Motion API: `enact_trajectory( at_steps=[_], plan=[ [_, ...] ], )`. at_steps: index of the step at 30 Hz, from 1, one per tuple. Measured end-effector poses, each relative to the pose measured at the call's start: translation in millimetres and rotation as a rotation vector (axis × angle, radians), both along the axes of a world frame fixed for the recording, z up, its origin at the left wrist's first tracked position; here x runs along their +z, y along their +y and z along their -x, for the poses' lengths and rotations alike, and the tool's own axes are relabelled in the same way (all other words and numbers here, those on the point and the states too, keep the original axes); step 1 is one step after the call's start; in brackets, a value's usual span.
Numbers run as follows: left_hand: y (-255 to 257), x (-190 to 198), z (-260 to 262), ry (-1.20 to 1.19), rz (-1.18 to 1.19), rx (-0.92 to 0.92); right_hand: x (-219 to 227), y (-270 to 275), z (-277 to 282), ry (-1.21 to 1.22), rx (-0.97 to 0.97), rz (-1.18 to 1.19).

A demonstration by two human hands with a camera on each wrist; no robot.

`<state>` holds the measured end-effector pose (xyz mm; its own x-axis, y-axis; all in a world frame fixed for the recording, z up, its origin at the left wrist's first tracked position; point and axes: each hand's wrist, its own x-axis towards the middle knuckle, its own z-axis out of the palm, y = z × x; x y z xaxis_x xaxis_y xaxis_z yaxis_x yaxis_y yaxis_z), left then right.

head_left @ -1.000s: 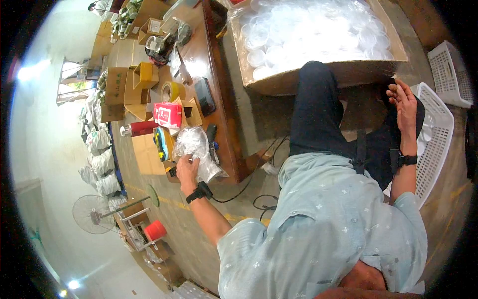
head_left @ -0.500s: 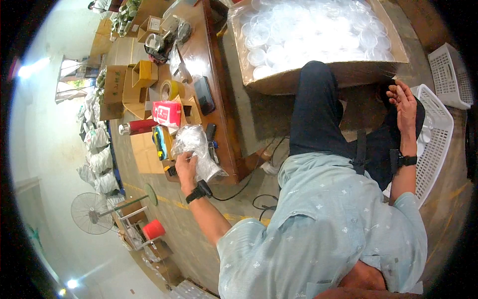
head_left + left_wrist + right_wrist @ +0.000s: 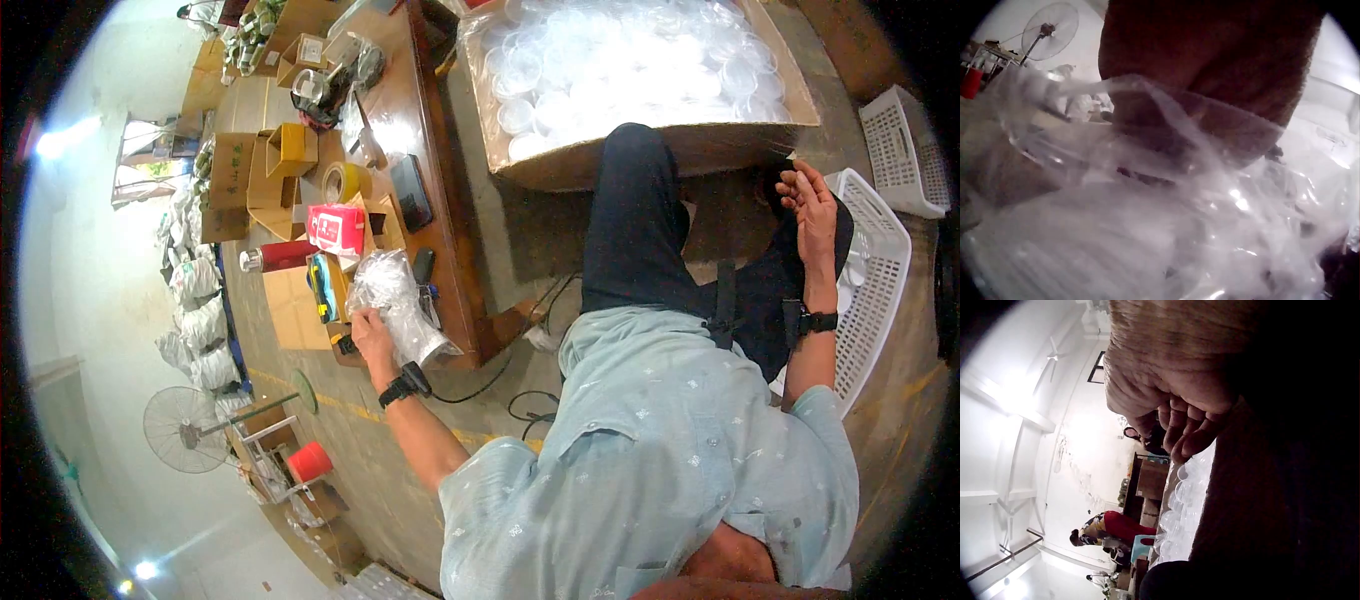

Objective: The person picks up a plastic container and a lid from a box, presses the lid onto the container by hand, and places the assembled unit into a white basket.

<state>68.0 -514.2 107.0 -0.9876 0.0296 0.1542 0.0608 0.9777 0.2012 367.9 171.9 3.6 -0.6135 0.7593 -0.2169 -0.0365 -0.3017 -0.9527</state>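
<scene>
My left hand is at the near edge of a crumpled clear plastic bag on the table corner. In the left wrist view, the film of the plastic bag fills the lower half and overlaps the dark shape of the left hand. I cannot tell whether the fingertips pinch the film. My right hand hovers by the right knee, beside a white basket. Its fingers hang loosely curled in the right wrist view, with nothing seen between them.
A large carton full of clear plastic cups stands ahead of the knees. On the table lie a phone, yellow tape, a red-and-white packet and a red flask. A second white basket stands at the far right.
My left hand has shifted slightly from over the plastic bag to its near left edge, and the bag's crumpled shape differs a little. The right hand has stayed still.
</scene>
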Motion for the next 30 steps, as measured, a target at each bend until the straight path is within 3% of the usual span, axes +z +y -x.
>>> enact_trajectory(
  at_steps=[5,9,12,14,15,17,18,20,21,23,24,26,27,29,30],
  plan=[
    [25.3,25.4,-8.0,0.149,-0.167,0.175,0.9,-0.6,1.8,0.005,0.011,-0.005],
    [-13.4,12.3,2.1,0.361,-0.110,0.161,-0.7,0.1,2.0,-0.016,0.001,-0.004],
    [-24.6,18.6,-4.5,0.505,-0.284,0.040,0.5,-0.6,2.6,-0.029,-0.002,-0.009],
    [-37.7,30.6,-11.9,0.083,0.031,0.215,-0.5,-0.7,2.8,-0.033,-0.005,-0.007],
    [-31.0,35.9,-16.6,0.083,0.032,0.217,-2.1,0.8,2.6,-0.032,-0.005,0.002],
    [-6.3,53.1,-29.2,-0.033,0.766,0.238,-5.1,2.6,2.1,-0.030,-0.005,0.011],
    [4.2,64.0,-31.0,-0.033,0.765,0.239,-6.6,3.5,2.0,-0.031,-0.002,0.007],
    [20.2,81.2,-31.4,0.236,0.432,-0.212,-6.3,3.2,2.5,-0.032,0.004,0.004],
    [24.3,82.0,-26.7,0.236,0.432,-0.210,-4.6,2.3,2.5,-0.034,0.001,0.000],
    [30.6,83.5,-15.1,0.220,0.053,-0.450,-0.1,-0.6,3.5,-0.036,-0.005,-0.003],
    [22.6,78.8,-9.5,0.220,0.055,-0.454,3.0,-3.4,4.0,-0.040,-0.013,-0.001],
    [5.0,60.0,9.0,-0.099,-0.122,-0.340,3.3,-2.9,1.7,-0.041,-0.034,0.001],
    [6.8,57.8,11.6,-0.099,-0.121,-0.349,1.8,-2.1,0.4,-0.025,-0.028,0.005],
    [6.6,54.2,12.1,-0.185,0.205,-0.336,-0.8,-0.9,-1.4,-0.011,-0.022,0.011],
    [9.0,53.8,8.7,-0.186,0.206,-0.337,-2.0,0.0,-1.8,-0.004,-0.018,0.016]
  ],
)
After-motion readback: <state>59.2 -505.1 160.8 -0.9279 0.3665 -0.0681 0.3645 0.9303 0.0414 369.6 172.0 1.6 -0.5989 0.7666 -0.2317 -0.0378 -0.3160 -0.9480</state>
